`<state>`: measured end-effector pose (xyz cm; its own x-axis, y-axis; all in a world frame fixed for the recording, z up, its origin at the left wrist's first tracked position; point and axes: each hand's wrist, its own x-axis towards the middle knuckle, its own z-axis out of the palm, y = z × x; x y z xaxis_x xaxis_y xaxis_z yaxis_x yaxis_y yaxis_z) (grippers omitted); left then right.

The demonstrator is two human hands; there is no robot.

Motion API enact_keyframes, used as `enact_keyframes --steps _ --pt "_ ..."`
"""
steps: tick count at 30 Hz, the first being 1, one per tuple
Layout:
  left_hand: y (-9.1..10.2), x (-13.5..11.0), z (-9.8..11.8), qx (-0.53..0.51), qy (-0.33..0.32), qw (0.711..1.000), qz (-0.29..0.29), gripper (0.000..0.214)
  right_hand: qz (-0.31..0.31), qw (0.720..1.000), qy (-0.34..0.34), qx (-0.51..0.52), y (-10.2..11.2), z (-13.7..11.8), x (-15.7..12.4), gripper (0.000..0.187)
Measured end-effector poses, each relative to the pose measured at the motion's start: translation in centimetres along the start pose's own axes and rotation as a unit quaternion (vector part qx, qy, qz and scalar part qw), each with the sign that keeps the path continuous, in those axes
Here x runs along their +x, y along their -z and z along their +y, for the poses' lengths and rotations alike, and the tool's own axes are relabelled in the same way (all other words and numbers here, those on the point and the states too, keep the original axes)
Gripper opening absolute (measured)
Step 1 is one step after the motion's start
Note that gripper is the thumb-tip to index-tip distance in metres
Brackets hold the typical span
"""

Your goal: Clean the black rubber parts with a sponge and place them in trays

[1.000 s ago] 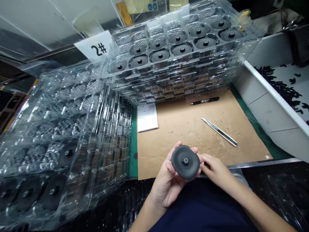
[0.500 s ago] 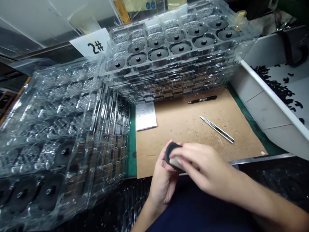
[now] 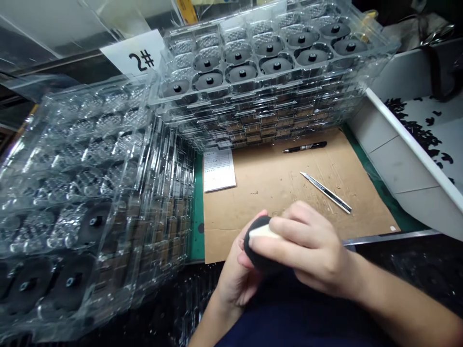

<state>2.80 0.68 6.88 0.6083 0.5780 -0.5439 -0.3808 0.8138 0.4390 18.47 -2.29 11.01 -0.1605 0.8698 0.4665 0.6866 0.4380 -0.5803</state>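
Note:
My left hand (image 3: 234,277) is closed around the edge of a black round part (image 3: 257,260), holding it tilted above the front edge of the cardboard. A small cream-white pad (image 3: 266,231) is pinched in the fingers of my right hand (image 3: 313,243) and lies against the part's face. Whether the pad is a sponge, cloth or eraser I cannot make out. My right fingers cover much of the part. Beyond the hands, a utility knife (image 3: 325,192) and a black pen (image 3: 305,147) rest on the cardboard sheet (image 3: 260,202).
Clear plastic trays stacked at the back (image 3: 260,103) and at the left (image 3: 119,202) hold black round parts in some pockets. A printed paper (image 3: 219,173) lies by the left stack. At right, a white bin (image 3: 401,149) contains small black pieces (image 3: 419,130). A "2#" sign (image 3: 135,53) stands behind.
My right hand has turned, with the pad now more visible against the part. The left hand has shifted slightly left and down with the part. The view has tilted a little.

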Motion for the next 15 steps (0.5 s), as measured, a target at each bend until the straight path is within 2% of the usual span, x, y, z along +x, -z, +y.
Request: enact_keyframes --steps 2,3,5,7,9,12,15 --pt "0.2 -0.2 0.1 -0.004 -0.007 0.999 -0.033 0.059 -0.031 0.997 -0.006 0.065 0.0 1.1 0.5 0.026" --pt "0.3 -0.3 0.1 -0.007 -0.008 0.999 -0.049 0.059 -0.038 0.995 -0.047 0.083 -0.1 1.7 0.4 0.026" --pt "0.5 -0.5 0.3 -0.026 0.005 0.997 -0.077 0.063 -0.013 0.982 -0.167 0.092 -0.4 3.0 -0.7 0.026" --pt "0.7 -0.7 0.6 -0.052 0.025 0.994 -0.094 0.064 0.024 0.956 -0.276 0.094 -1.3 4.2 -2.7 0.024" --pt "1.0 -0.8 0.7 -0.068 0.034 0.992 -0.103 0.062 0.024 0.934 -0.345 0.092 -2.7 5.2 -5.3 0.023" --pt "1.5 -0.8 0.9 -0.080 0.050 0.989 -0.117 0.061 -0.038 0.926 -0.362 0.102 -4.9 6.3 -8.5 0.023" --pt "1.6 -0.7 1.0 -0.080 0.058 0.988 -0.122 0.062 -0.057 0.922 -0.368 0.104 -5.0 6.2 -8.9 0.023"
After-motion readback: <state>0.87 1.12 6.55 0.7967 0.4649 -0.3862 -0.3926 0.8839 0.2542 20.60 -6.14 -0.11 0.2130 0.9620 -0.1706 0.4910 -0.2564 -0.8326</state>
